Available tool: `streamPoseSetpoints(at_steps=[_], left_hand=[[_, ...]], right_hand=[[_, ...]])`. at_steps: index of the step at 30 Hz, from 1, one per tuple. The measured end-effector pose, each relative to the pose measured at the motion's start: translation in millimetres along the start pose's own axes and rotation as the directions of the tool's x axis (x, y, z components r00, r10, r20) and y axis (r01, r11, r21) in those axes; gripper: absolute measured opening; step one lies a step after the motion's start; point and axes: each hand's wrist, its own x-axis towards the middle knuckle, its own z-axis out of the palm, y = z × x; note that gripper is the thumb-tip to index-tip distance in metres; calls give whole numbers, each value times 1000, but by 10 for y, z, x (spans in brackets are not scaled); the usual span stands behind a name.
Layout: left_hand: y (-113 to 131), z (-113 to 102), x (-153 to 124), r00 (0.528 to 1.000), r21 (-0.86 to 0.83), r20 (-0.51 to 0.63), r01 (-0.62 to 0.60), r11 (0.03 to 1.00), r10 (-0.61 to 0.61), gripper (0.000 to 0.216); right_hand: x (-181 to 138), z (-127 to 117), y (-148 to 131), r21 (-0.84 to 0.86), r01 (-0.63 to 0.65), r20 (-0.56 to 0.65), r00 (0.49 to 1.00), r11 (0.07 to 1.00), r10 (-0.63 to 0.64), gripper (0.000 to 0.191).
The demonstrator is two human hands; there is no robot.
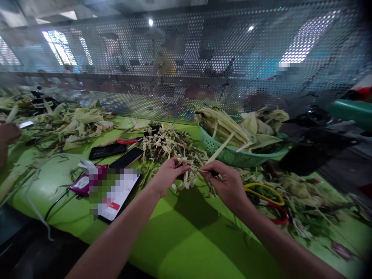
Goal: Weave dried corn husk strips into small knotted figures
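In front of me, my left hand [168, 173] is closed on a small bunch of curled, pale corn husk strips [189, 181], pinched between thumb and fingers. Just to its right, my right hand [225, 182] pinches a husk strip [222, 147], whose pale length slants up beyond the fingers. The fingertips of both hands are close together but apart. Behind them lies a pile of knotted husk pieces [165, 143] on the green table [180, 240]. A green plastic basket [221, 153] stands behind my right hand, heaped with dry corn husks [225, 124].
Scissors with yellow and red handles [279, 215] lie right of my right hand, among leafy scraps. At left are phones [127, 158], a red cutter [126, 141], a purple packet [81, 185] and a cable. Another person's hand [8, 133] shows far left. A perforated metal screen [180, 50] rises behind.
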Motion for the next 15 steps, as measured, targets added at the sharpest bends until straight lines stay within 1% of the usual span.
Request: streamPoseSetpoints(at_steps=[2,4,5,6,7,9,11,12,13,15], left_hand=[[-15,-12,21,1000,-18,-2,-10,1000,10,30],[-25,-20,38,1000,-37,-6,-19,999,19,31],[-27,-24,44,1000,-38,-4,-27,999,27,31],[-27,-29,47,999,-35,-2,-38,999,38,30],[-27,-35,50,999,-29,0,-51,998,51,28],[-27,-52,48,997,-9,3,-73,997,73,25],[-25,-66,40,996,27,9,-87,996,87,22],[-24,-69,33,996,52,15,-87,995,86,21],[-21,-69,25,996,76,26,-83,994,81,21],[-13,-61,9,997,99,49,-70,993,65,21]], right_hand=[[-16,-15,-25,-139,165,64,985,976,-158,12],[-24,-28,-62,-249,320,153,945,914,-289,15],[-22,-33,-79,-276,369,187,926,888,-327,15],[-17,-37,-93,-284,391,205,917,876,-343,15],[-8,-41,-102,-279,384,208,919,880,-335,15],[15,-46,-105,-237,299,187,948,924,-259,21],[35,-41,-89,-152,159,153,979,975,-136,32],[40,-33,-76,-94,78,152,986,992,-63,36],[43,-22,-61,-30,-12,171,985,999,17,38],[42,5,-31,92,-206,247,952,974,178,31]])
